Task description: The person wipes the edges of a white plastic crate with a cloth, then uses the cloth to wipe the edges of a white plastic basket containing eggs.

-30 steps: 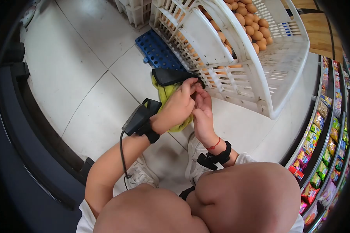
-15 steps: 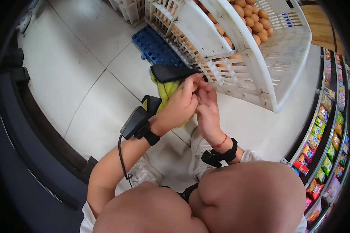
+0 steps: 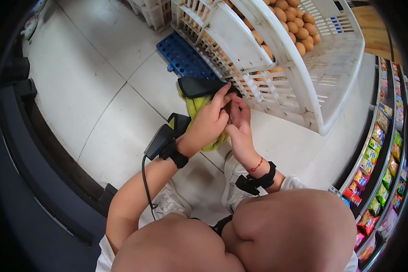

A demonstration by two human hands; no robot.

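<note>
My left hand (image 3: 211, 119) and my right hand (image 3: 241, 129) meet at the middle of the view, fingertips close together with fingers bent. Whether anything small is between them cannot be made out. Just beyond them lies a black object (image 3: 199, 87) on a yellow-green cloth (image 3: 196, 105) on the floor. Close to my fingers stands a white plastic crate (image 3: 303, 97) holding brown eggs (image 3: 299, 27). Each of my wrists wears a black strapped device, and a red string circles the right wrist.
A blue perforated tray (image 3: 183, 54) lies on the tiled floor (image 3: 90, 77) beside the crate. Another white crate (image 3: 153, 12) stands at the top. Shelves of snack packets (image 3: 381, 192) line the right side, and a dark cabinet (image 3: 27, 181) is at the left.
The left hand's index finger has straightened a little, and the fingers of both hands have shifted slightly against each other. The whole view has moved a little.
</note>
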